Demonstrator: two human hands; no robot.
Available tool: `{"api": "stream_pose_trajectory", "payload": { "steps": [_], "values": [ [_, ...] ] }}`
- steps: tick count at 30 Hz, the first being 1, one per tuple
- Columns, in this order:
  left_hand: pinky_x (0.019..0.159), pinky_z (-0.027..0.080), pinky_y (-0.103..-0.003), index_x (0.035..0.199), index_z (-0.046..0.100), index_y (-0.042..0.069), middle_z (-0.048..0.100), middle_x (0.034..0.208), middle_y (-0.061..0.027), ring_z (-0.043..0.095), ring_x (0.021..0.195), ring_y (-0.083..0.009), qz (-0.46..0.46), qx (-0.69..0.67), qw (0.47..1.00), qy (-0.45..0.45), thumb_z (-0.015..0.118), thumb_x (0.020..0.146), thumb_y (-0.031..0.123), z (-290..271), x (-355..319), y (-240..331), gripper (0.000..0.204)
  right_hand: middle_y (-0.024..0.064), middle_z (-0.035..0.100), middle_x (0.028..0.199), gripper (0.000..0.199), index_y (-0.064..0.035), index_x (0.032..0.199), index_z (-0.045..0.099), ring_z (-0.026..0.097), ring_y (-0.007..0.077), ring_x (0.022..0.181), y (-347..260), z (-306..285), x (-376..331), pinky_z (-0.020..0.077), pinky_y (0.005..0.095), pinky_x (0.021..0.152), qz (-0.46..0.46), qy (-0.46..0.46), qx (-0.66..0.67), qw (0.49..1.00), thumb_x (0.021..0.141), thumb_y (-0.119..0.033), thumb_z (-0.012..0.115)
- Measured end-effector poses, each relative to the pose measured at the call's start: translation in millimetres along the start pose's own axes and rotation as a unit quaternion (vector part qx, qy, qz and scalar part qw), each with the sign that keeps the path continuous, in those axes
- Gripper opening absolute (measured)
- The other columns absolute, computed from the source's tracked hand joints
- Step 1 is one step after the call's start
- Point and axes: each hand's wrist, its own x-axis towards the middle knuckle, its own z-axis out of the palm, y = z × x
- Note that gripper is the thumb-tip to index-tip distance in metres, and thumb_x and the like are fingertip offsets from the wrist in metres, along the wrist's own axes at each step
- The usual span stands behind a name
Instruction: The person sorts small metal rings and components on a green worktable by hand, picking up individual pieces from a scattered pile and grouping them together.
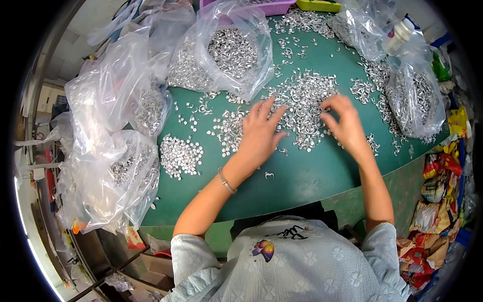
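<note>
A loose pile of small silver curved metal pieces (307, 98) spreads over the middle of the green table (302, 171). Over the pile's left side lies my left hand (261, 126), fingers spread, palm down, with a bracelet on the wrist. My right hand (344, 121) is at the pile's right edge, its thumb and fingers curved and apart; nothing shows between them. One single curved piece (269, 175) sits apart near the front. Left of my left hand is another scatter of silver pieces (229, 131), partly hidden by that hand. A heap of small, rounder silver pieces (180, 157) lies farther left.
Clear plastic bags of silver pieces stand at the back (234, 50), the left (133, 161) and the right (415, 98). A purple tray (274, 9) and a yellow-green tray (319, 5) sit at the far edge. A white bottle (401, 34) stands back right. Colourful packages (427, 216) lie beyond the table's right side.
</note>
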Motion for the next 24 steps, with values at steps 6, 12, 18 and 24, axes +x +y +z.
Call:
{"api": "stream_pose_trajectory", "payload": {
  "steps": [6,12,18,24],
  "values": [
    [0.102,0.035,-0.049,0.123,0.056,0.007,0.050,0.131,-0.0119,0.043,0.126,-0.0350,0.086,0.036,0.994,-0.048,0.067,0.079,0.005,26.6,5.5,-10.6,0.045,0.0155,0.059,0.094,0.025,-0.0020,0.101,0.060,0.058,0.0355,0.090,-10.8,30.5,-25.0,0.0470,0.0409,0.075,0.002,0.010,-0.017,1.000,0.078,-0.005,0.070],
    [0.097,0.038,-0.045,0.113,0.060,0.006,0.052,0.125,-0.0110,0.047,0.119,-0.0332,0.041,0.040,0.998,-0.041,0.065,0.078,0.000,3.4,-13.7,-9.0,0.036,0.0031,0.054,0.080,0.010,0.0000,0.098,0.061,0.051,0.0078,0.069,18.6,11.3,-27.3,0.0439,0.0244,0.059,0.204,0.091,0.370,0.902,0.089,0.002,0.057],
    [0.095,0.037,-0.044,0.114,0.060,0.007,0.052,0.126,-0.0099,0.047,0.117,-0.0309,0.064,-0.071,0.995,-0.027,0.067,0.080,0.006,28.4,20.9,18.5,0.035,0.0111,0.060,0.084,0.021,-0.0018,0.105,0.065,0.060,0.0234,0.072,22.5,8.3,3.5,0.0486,0.0344,0.066,0.091,0.018,0.092,0.991,0.085,-0.004,0.064],
    [0.093,0.038,-0.043,0.117,0.061,0.008,0.054,0.125,-0.0087,0.049,0.116,-0.0301,0.095,0.033,0.994,-0.042,0.066,0.083,0.011,32.8,12.9,11.2,0.034,0.0135,0.064,0.088,0.021,-0.0031,0.101,0.065,0.062,0.0344,0.079,14.2,19.4,4.5,0.0488,0.0430,0.068,0.066,-0.015,-0.056,0.996,0.081,-0.007,0.068]
  ]
}}
